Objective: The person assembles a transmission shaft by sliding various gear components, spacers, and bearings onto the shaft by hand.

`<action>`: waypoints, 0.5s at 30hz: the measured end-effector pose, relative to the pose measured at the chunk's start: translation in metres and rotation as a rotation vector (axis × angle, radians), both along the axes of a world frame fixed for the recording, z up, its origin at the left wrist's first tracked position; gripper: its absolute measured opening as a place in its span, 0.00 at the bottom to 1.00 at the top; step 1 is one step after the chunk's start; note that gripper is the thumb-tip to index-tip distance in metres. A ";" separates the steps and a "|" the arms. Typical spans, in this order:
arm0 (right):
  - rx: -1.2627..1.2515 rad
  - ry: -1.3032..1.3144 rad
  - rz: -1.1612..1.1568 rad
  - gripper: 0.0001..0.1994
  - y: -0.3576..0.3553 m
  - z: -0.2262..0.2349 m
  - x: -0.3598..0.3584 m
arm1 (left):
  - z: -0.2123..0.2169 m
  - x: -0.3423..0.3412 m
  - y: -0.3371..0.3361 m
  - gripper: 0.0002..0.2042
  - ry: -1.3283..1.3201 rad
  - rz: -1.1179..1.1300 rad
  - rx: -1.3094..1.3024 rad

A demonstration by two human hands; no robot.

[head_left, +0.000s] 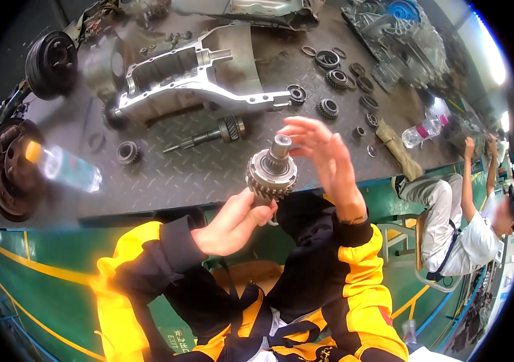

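My left hand (233,224) is closed round the lower part of a metal gear shaft (272,172), held upright over my lap near the table's edge. Rings and a toothed gear sit on this shaft, and its splined tip points up. Beside the tip is my right hand (323,157), fingers spread and holding nothing; I cannot tell whether a fingertip touches the shaft. A second, longer shaft with a gear (218,134) lies on the table just beyond. To the left of it rests a small gear (127,152).
An open gearbox housing (190,90) lies across the metal table (154,175). Several gears and rings, such as a toothed gear (328,108), are spread at right. A bottle (64,166) lies left, another bottle (424,131) right. Another person (468,235) sits at the right.
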State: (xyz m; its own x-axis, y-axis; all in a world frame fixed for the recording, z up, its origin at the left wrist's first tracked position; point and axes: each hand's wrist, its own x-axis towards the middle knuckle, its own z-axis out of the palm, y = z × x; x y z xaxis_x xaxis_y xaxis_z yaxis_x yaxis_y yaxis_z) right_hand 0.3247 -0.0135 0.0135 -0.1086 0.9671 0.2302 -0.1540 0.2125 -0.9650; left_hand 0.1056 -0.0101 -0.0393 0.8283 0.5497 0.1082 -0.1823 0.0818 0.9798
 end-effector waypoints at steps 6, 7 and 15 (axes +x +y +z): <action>0.134 -0.067 -0.368 0.17 0.023 -0.031 0.040 | -0.003 0.011 -0.004 0.15 -0.132 -0.021 -0.312; 0.192 -0.035 -0.389 0.15 0.026 -0.037 0.039 | -0.005 0.011 -0.006 0.15 -0.132 -0.034 -0.361; 0.189 -0.062 -0.349 0.09 0.018 -0.040 0.017 | -0.008 0.016 -0.003 0.16 -0.139 -0.102 -0.543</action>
State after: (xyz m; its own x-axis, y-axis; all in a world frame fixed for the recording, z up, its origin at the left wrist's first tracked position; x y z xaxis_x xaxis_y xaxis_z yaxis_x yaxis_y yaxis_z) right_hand 0.3417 0.0050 -0.0263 0.1995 0.8896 0.4108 0.0159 0.4163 -0.9091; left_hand 0.1214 -0.0135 -0.0468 0.8786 0.4744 -0.0560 -0.2709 0.5915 0.7595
